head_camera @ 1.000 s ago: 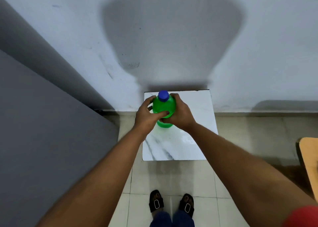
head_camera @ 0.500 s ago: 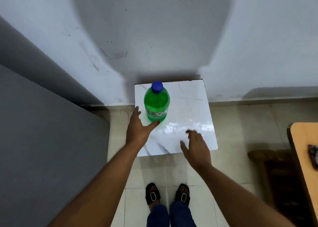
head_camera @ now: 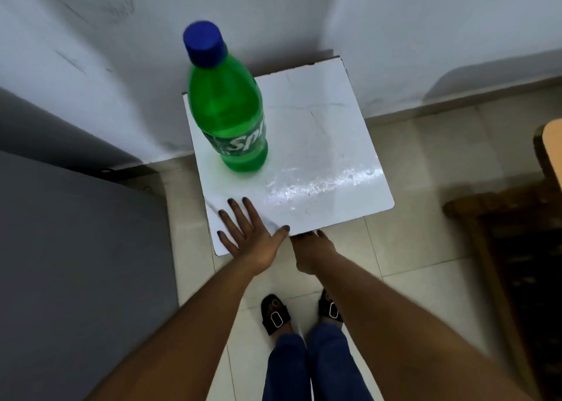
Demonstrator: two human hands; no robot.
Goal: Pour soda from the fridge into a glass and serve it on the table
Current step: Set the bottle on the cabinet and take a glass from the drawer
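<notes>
A green soda bottle (head_camera: 231, 117) with a blue cap stands upright on the far left part of a small white marble-topped table (head_camera: 328, 157); nothing touches it. My left hand (head_camera: 249, 236) lies flat on the table's near left corner, fingers spread and thumb along the front edge. My right hand (head_camera: 313, 253) is just below the front edge, and its fingertips are hidden under the tabletop. I see no glass.
A grey fridge (head_camera: 76, 248) fills the left side, close to the small table. Pale walls meet behind the table. At the right are a wooden table edge (head_camera: 555, 154) and a dark wooden piece of furniture (head_camera: 517, 248). My sandalled feet (head_camera: 275, 314) stand on floor tiles.
Both hands let go of the bottle and drew back to the table's near edge. The left now rests flat on the corner and the right sits under the edge. The view came closer.
</notes>
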